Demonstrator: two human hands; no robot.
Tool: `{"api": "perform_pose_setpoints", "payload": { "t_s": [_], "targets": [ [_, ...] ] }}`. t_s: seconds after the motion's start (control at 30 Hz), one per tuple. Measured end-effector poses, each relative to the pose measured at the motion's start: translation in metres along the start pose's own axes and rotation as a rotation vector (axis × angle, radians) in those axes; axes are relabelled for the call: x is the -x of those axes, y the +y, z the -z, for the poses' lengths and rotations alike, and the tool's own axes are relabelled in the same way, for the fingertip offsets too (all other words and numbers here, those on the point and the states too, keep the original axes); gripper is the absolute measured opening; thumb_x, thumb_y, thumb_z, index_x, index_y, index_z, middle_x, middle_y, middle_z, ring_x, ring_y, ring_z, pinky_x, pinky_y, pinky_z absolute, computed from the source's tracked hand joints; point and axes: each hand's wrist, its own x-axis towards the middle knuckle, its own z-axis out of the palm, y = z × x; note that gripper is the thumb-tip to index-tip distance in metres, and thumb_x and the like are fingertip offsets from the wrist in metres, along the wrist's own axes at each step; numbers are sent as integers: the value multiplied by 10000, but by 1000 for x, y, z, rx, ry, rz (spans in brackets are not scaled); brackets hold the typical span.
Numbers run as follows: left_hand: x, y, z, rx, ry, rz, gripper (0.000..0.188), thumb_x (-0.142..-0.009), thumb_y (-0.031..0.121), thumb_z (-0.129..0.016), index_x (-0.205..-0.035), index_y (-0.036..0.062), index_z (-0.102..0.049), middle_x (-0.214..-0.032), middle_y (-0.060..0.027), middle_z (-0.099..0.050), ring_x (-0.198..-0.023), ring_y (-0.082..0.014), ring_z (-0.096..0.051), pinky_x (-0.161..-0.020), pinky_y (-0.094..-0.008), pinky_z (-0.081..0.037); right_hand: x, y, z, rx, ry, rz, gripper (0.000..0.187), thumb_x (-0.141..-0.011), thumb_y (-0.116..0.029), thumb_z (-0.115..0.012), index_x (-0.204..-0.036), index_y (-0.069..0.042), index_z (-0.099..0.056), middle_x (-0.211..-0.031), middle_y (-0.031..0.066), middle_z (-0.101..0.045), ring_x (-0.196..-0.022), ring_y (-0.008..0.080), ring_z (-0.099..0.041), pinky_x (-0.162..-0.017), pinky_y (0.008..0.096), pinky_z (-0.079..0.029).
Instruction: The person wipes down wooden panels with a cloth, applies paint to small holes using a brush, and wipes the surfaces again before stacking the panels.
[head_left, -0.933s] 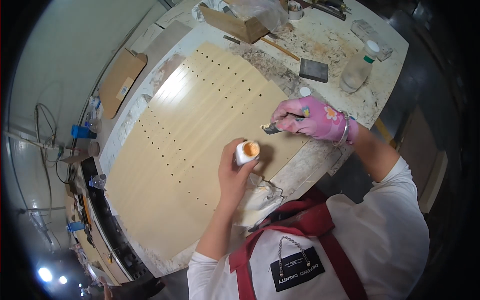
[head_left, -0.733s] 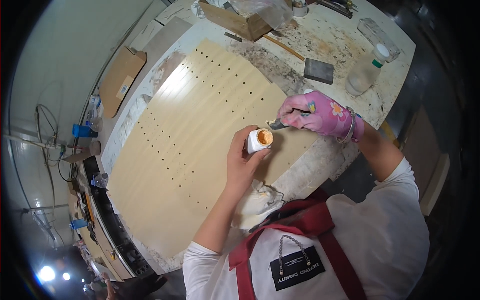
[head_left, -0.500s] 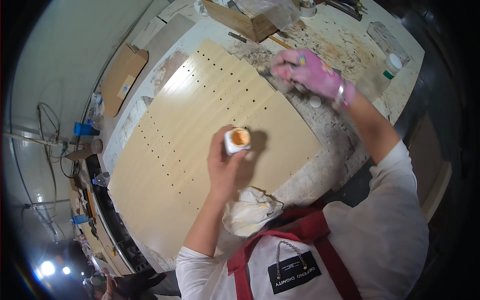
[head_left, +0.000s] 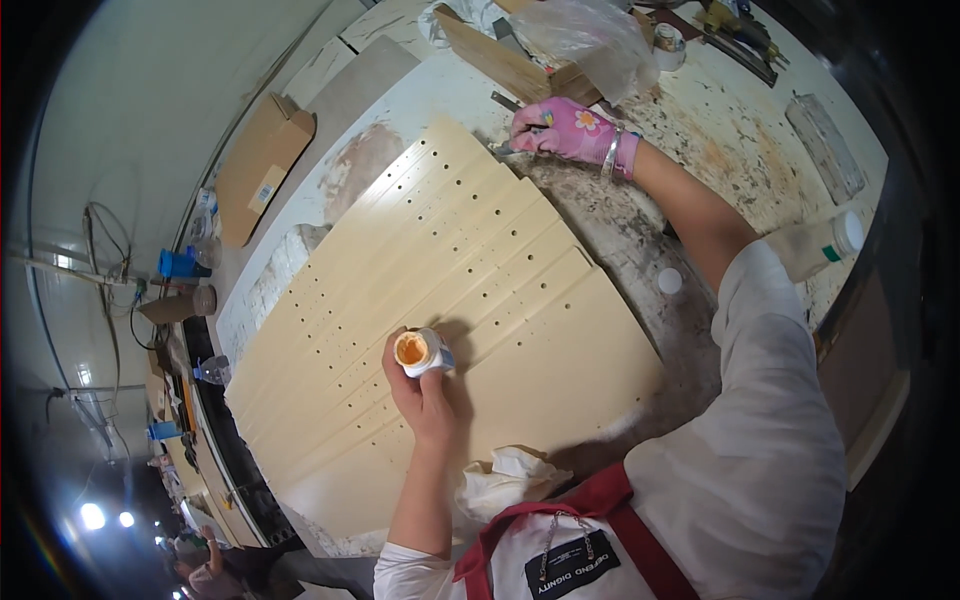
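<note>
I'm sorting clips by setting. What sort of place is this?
Probably a woodworking or furniture workshop: pale wooden panels with rows of drilled holes lie on a stained, paint-spattered workbench, and the left hand holds a small white pot of orange paste.

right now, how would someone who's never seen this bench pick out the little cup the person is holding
Find the stack of pale wooden panels with rows of drilled holes that covers the middle of the workbench. Over their near half, the bare left hand holds up a small white cup. Its orange-brown filling sets it apart from the closed white bottle at the bench's right edge.
</note>
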Motion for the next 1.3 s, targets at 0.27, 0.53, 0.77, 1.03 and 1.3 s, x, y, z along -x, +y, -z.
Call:
{"api": "perform_pose_setpoints", "payload": {
  "t_s": [0.27,0.53,0.77,1.03,1.3],
  "targets": [
    [1,-6,-2,108,-24,-11,516,-803,-23,-460,-1306,9,-351,-1192,-92,-467,-1071,-167,-493,-926,-298,-395,-15,13,-4,22,102,-33,199,-749,-71,-508,-907,-5,-610,-842,62,-674,-770,139,-628,-678,262,-484],
    [3,1,-14,-5,76,-34,479,-842,92,-499,-1296,22,-366,-1145,-83,-499,-1070,-172,-492,-924,-307,-392,19,-38,-7,-16,236,39,237,-780,-166,-642,-963,-22,-599,-870,85,-625,-777,117,-584,-698,245,-466],
    [-2,15,-11,21,1,43,487,-806,-11,-541,-1272,12,-401,-1129,-89,-516,-1025,-157,-516,-907,-288,-411,89,-123,-24,-294,-16,-149,304,-831,-221,-611,-1065,-28,-592,-822,55,-621,-727,105,-547,-662,263,-462],
    [18,42,-34,28,-286,-52,458,-829,20,-618,-1252,39,-445,-1111,-67,-549,-999,-152,-541,-852,-279,-448,140,-189,-37,435,-61,262,301,-818,-200,-560,-1089,-68,-570,-870,108,-621,-735,244,-629,-615,337,-498],
    [30,51,-22,179,-232,-26,439,-881,82,-575,-1283,35,-406,-1141,-56,-528,-1041,-140,-514,-905,-288,-417,186,-189,-19,595,-37,234,325,-773,-170,-579,-1093,-114,-571,-890,75,-622,-723,262,-630,-608,355,-500]
  ]
}}
